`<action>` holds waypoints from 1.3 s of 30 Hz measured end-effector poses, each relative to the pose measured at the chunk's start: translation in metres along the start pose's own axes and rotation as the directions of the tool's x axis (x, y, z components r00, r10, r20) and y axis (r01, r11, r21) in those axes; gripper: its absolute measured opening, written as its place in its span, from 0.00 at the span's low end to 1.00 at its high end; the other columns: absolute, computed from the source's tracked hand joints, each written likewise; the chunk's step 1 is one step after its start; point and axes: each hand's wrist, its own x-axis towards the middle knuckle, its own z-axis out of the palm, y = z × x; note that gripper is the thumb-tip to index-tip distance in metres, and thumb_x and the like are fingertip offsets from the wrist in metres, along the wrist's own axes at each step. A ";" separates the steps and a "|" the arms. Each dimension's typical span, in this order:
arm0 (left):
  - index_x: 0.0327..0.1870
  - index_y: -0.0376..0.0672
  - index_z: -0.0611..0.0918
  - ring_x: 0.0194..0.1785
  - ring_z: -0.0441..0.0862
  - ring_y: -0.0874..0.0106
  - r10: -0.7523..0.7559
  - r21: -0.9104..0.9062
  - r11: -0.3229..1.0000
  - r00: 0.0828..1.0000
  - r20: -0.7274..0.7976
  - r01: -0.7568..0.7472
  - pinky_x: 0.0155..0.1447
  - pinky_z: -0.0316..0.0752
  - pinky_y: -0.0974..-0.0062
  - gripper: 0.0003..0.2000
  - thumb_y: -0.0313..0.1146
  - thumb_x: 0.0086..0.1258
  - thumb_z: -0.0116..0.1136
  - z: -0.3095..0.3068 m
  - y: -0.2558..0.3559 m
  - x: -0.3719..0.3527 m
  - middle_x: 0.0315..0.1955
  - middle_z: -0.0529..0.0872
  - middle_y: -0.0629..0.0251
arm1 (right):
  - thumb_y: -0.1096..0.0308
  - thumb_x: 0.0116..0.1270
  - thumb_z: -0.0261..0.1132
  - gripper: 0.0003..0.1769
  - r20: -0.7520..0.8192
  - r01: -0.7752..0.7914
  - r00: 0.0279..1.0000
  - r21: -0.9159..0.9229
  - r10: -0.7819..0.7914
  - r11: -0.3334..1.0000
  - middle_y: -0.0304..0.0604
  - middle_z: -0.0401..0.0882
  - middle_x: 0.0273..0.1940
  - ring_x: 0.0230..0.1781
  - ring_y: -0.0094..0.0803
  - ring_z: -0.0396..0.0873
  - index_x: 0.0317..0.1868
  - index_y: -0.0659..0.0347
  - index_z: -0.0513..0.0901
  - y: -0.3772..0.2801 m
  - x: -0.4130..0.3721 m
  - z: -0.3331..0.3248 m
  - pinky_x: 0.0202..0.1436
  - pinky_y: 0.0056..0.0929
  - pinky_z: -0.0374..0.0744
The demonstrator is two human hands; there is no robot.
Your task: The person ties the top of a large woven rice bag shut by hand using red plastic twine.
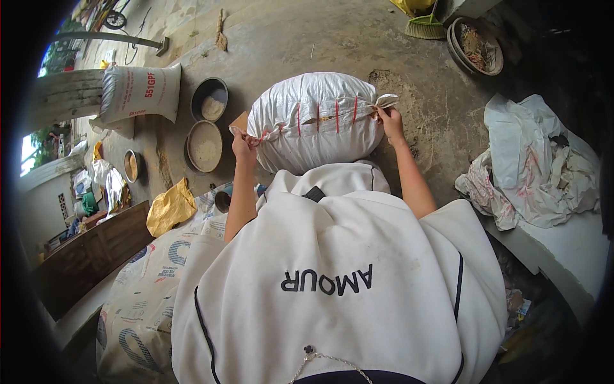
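Note:
A full white woven sack (313,137) lies on the floor just in front of my body, its upper seam crossed by several red stitches. My left hand (243,143) is closed on the sack's left top corner, where a small brown piece (239,121) sticks out. At the opposite end, my right hand (391,121) pinches the gathered right corner (386,101). Both hands touch the sack, one at each end of the seam.
Left of the sack stand two basins (210,99) (204,146) with pale contents. Farther left are an upright printed sack (141,93) and a yellow sack (171,208). Crumpled white sacks (534,163) lie right; a broom (425,28) and debris basin (475,48) stand upper right.

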 end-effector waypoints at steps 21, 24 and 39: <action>0.26 0.46 0.69 0.20 0.61 0.75 -0.022 0.078 0.997 0.997 0.080 0.016 0.32 0.67 0.72 0.20 0.48 0.77 0.39 -0.007 0.000 0.008 0.13 0.61 0.74 | 0.43 0.60 0.62 0.37 -0.633 -0.517 0.748 -0.368 0.199 0.773 0.57 0.75 0.53 0.53 0.49 0.75 0.58 0.65 0.69 -0.002 0.001 -0.046 0.54 0.44 0.73; 0.26 0.46 0.69 0.19 0.61 0.75 -0.034 0.005 0.999 0.996 0.079 0.034 0.32 0.67 0.72 0.19 0.48 0.77 0.39 -0.002 0.002 0.000 0.13 0.61 0.74 | 0.47 0.61 0.62 0.33 -0.139 0.319 0.792 -0.737 -0.595 0.596 0.60 0.74 0.55 0.55 0.53 0.74 0.58 0.65 0.70 -0.011 -0.016 -0.004 0.55 0.46 0.72; 0.41 0.37 0.71 0.39 0.73 0.70 -0.006 -0.137 0.990 0.976 0.218 0.037 0.50 0.72 0.68 0.19 0.48 0.76 0.41 -0.017 -0.003 0.013 0.35 0.74 0.61 | 0.59 0.65 0.63 0.31 0.152 0.223 0.971 -0.294 -0.185 0.929 0.53 0.61 0.69 0.71 0.40 0.56 0.64 0.67 0.68 -0.037 0.024 -0.005 0.69 0.33 0.60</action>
